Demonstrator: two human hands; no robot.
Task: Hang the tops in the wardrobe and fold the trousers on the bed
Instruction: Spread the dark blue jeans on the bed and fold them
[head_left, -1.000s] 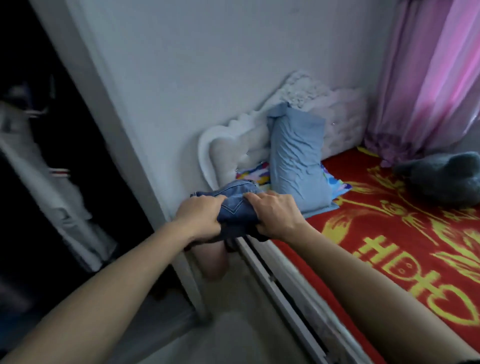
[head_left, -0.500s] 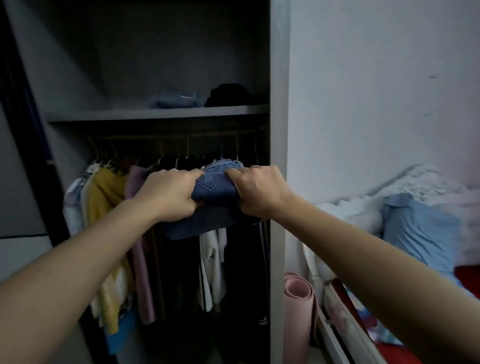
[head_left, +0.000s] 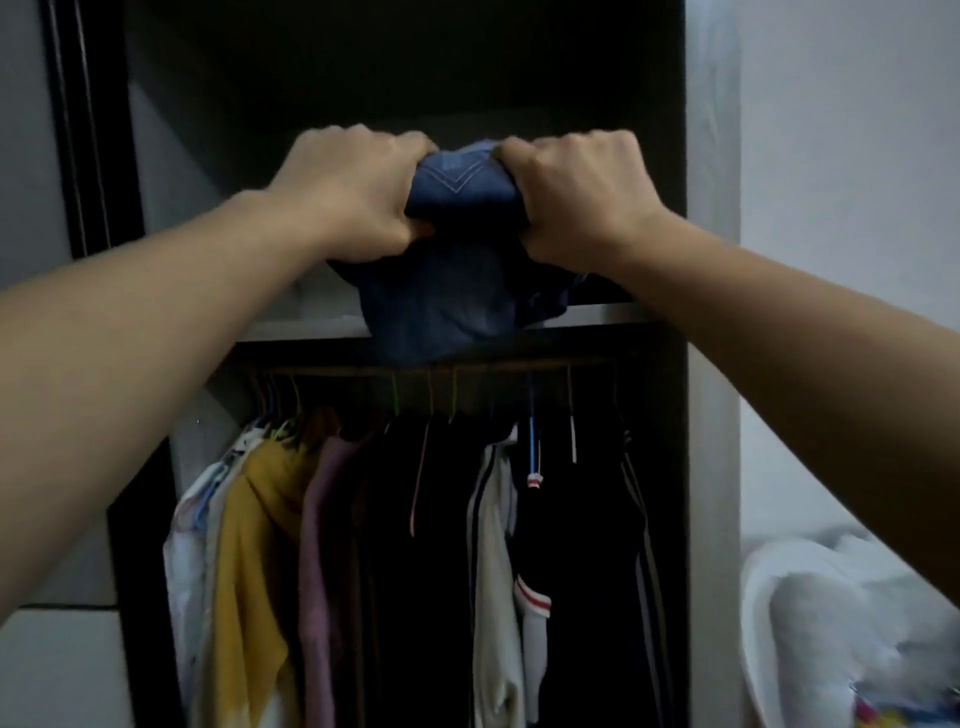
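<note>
A folded pair of blue jeans (head_left: 447, 291) is held up at the level of the wardrobe's upper shelf (head_left: 301, 328), its lower part drooping over the shelf's front edge. My left hand (head_left: 353, 192) grips the bundle's left side and my right hand (head_left: 576, 192) grips its right side, both fists closed on the denim. Below the shelf, several tops (head_left: 395, 545) hang from the rail (head_left: 498, 366) on hangers: yellow, mauve, white and dark ones.
The open wardrobe's right side panel (head_left: 711, 415) stands beside a white wall (head_left: 852, 208). White bedding (head_left: 841, 634) lies at the lower right. A dark door frame (head_left: 88, 130) runs down the left.
I have turned from the bed to the wardrobe. Both hands have lifted the folded jeans from rail height up to the upper shelf.
</note>
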